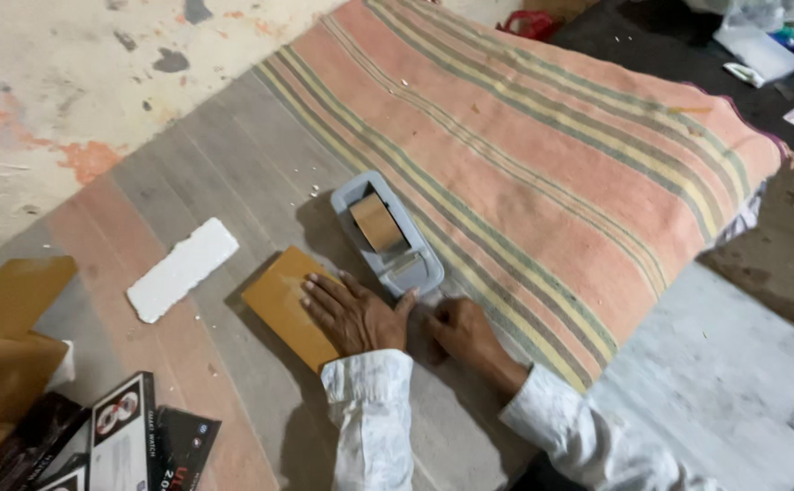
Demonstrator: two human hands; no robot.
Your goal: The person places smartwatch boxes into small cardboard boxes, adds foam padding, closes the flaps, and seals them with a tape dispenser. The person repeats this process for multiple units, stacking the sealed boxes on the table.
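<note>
Head view. The left hand [353, 314] lies flat, fingers spread, pressing on a small brown cardboard parcel [283, 305] on the striped mat. The right hand [461, 329], just beside it, is loosely curled at the near end of a grey tape dispenser [388, 236] loaded with brown tape; whether it grips anything cannot be told. A white foam strip [181, 268] lies beyond the left hand.

My wooden board [233, 164] carries it all — striped blanket [542, 173], grey tape dispenser [388, 236], white foam strip [181, 269], brown packet [286, 305] under my palm, black boxes [124, 441] nearest me.
</note>
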